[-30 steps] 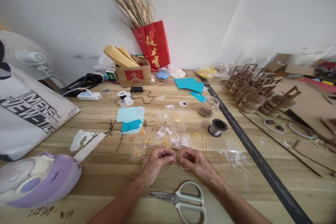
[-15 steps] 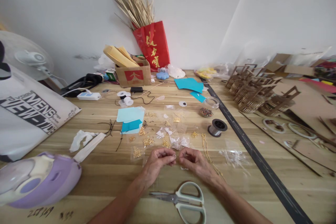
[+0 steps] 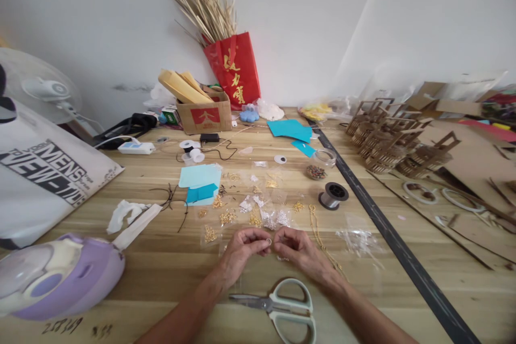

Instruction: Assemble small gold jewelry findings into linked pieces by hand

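Note:
My left hand (image 3: 246,247) is closed in a pinch on a small ring (image 3: 269,242), which stands out at its fingertips. Close beside it, almost touching, my right hand (image 3: 296,250) has its thumb and fingers pressed together; whatever they hold is too small to make out. Below the hands lie scissors (image 3: 291,309) with pale green handles, blades pointing left. A gold chain (image 3: 316,231) runs along the table just right of my right hand. Beyond my fingers are clear bags of gold findings (image 3: 228,217) and silvery white pieces (image 3: 278,219).
A spool of wire (image 3: 333,196) and a bowl of brown beads (image 3: 316,172) stand to the right. Blue card sheets (image 3: 201,183) lie left of the findings. A purple appliance (image 3: 72,279) is at the near left, and small woven baskets (image 3: 387,140) stand at the far right.
My right hand has shifted slightly left, so its fingertips are nearer the ring in my left hand. The things on the table have not moved.

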Demonstrator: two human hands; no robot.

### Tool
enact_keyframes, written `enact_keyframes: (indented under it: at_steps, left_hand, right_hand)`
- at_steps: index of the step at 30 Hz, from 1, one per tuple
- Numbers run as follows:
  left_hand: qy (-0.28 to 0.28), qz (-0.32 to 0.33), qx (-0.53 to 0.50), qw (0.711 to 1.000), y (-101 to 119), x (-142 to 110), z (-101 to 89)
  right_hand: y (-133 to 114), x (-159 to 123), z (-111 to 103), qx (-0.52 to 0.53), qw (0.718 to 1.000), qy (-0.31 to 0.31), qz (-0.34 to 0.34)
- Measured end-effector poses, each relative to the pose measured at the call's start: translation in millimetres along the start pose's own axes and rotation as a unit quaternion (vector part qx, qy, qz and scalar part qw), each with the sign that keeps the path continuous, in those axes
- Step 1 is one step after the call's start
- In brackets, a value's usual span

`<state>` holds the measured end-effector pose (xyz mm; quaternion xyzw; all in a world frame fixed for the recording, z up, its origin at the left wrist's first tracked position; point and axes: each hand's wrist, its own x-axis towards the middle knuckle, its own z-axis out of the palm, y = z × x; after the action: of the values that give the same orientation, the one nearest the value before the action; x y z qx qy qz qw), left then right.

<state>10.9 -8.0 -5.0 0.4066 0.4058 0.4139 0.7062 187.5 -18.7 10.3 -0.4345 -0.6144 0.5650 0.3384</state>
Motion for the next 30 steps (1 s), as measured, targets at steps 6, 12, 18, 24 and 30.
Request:
enact_keyframes:
  at_steps: [6, 12, 18, 24, 30]
  left_hand:
    - [-0.017, 0.014, 0.016, 1.000, 0.3, -0.3, 0.6]
    - [-0.017, 0.020, 0.034, 0.999, 2.1, -1.0, 2.0]
    - [-0.019, 0.012, 0.054, 0.998, 3.8, -2.4, 3.0]
    - [-0.012, 0.013, 0.060, 0.998, 3.8, -2.4, 3.1]
    - [0.005, 0.017, 0.079, 0.997, 4.2, -0.7, 0.9]
  right_hand:
    - [1.3, 0.9, 2.3, 0.041, 0.999, -0.004, 0.000]
    - [3.8, 2.6, 2.6, 0.059, 0.998, -0.002, 0.006]
    - [3.3, 3.1, 2.6, 0.062, 0.998, 0.012, 0.011]
    - [1.6, 2.6, 2.7, 0.039, 0.999, 0.019, 0.020]
    - [1.5, 1.5, -2.2, 0.028, 0.999, 0.019, 0.001]
